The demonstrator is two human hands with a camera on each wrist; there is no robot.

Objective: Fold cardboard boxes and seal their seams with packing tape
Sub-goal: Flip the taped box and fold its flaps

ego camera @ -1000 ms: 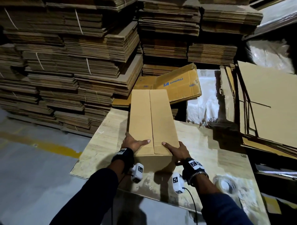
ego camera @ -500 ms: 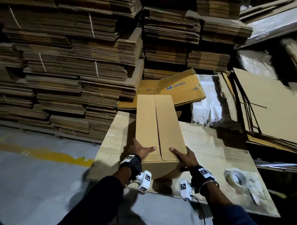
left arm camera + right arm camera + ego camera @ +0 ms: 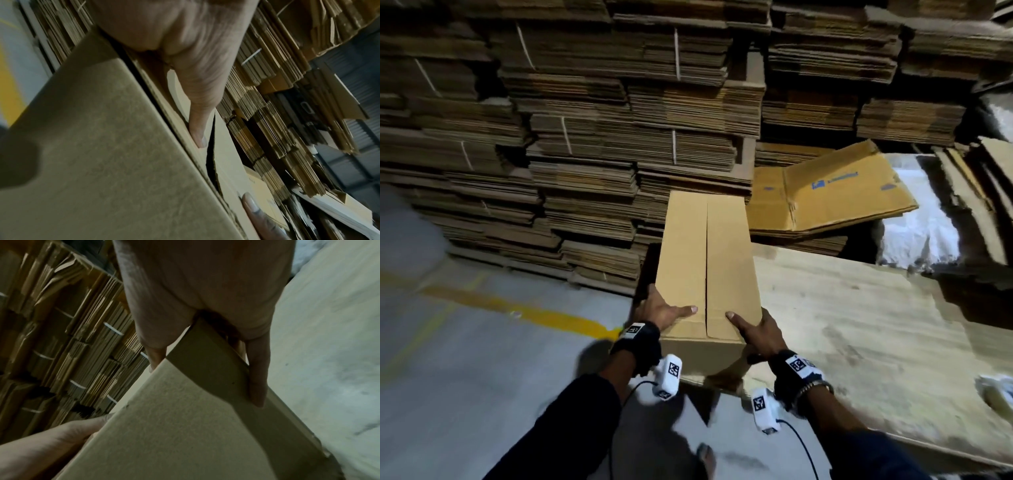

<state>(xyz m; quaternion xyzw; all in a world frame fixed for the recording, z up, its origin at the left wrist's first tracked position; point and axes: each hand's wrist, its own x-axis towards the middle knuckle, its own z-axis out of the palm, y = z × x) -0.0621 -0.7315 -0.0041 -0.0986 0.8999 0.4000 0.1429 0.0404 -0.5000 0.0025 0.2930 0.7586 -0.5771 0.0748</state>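
Your left hand and right hand grip the near end of a long, plain brown cardboard box at the frame's centre. Each thumb lies flat on a top flap beside the open centre seam; fingers wrap down the sides. The box sits at the left edge of a pale wooden counter. Stacked flattened cardboard fills the upper frame; grey floor with a yellow line lies lower left.
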